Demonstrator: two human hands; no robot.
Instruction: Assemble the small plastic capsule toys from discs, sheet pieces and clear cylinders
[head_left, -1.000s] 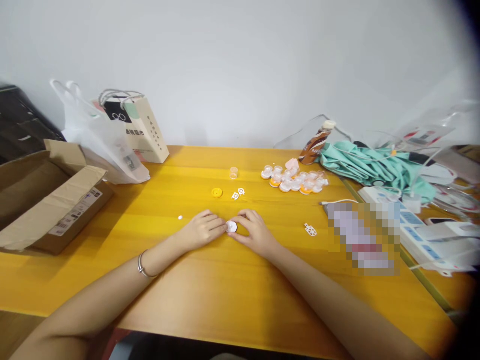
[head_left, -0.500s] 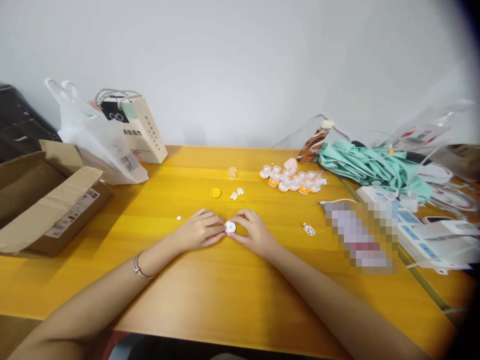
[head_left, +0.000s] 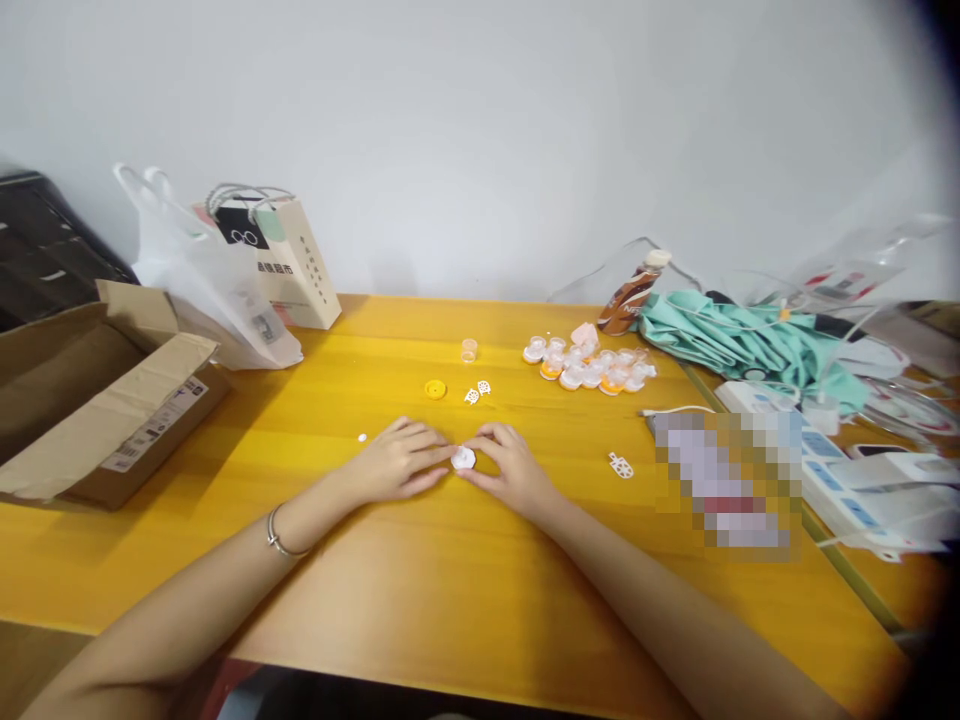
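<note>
A small white faceted disc-like part [head_left: 464, 458] sits between my hands, low over the table. My right hand [head_left: 517, 472] pinches its right side with thumb and index finger. My left hand [head_left: 401, 461], a bracelet on its wrist, has closed fingers pressed to the part's left edge. Beyond them lie a yellow round cap [head_left: 435, 389], two white cut-out pieces [head_left: 478, 392] and a small clear cup [head_left: 469, 350]. A tiny white disc [head_left: 362, 437] rests left of my left hand. To the right lies another white cut-out piece [head_left: 621, 465].
Several clear-topped, orange-and-white based pieces [head_left: 589, 365] cluster at the back right, near a brown bottle [head_left: 631, 293] and green cloth [head_left: 739, 340]. A power strip [head_left: 825, 460] lies far right. At left stand an open cardboard box [head_left: 150, 430], a plastic bag [head_left: 217, 290] and a paper bag [head_left: 300, 260].
The view has shifted slightly, so things on the table appear a little further right. Both hands stay at the white part, which looks tilted a bit differently.
</note>
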